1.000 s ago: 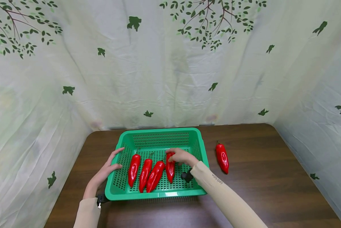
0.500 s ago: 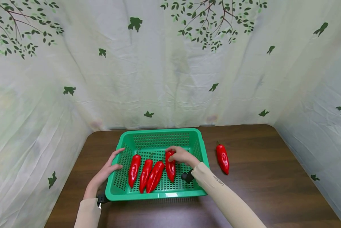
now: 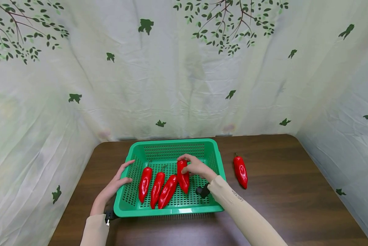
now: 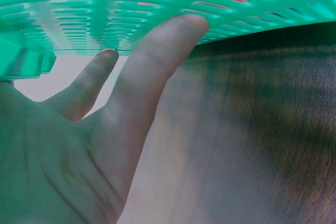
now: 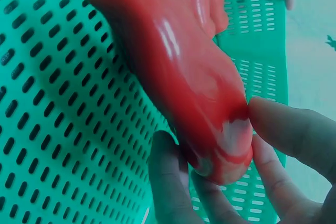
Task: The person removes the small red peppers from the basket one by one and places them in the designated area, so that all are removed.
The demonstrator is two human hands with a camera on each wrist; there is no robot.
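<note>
Well, fingers [image 5: 294, 129] round a glossy pepper [image 5: 184, 72] (smoothly tapered), slotted basket [image 3: 147, 213] beneath.

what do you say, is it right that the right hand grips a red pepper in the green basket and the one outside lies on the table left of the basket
Not quite: the head view shows the outside pepper on the table right of the green basket. The right hand does grip a red pepper in the basket.
</note>
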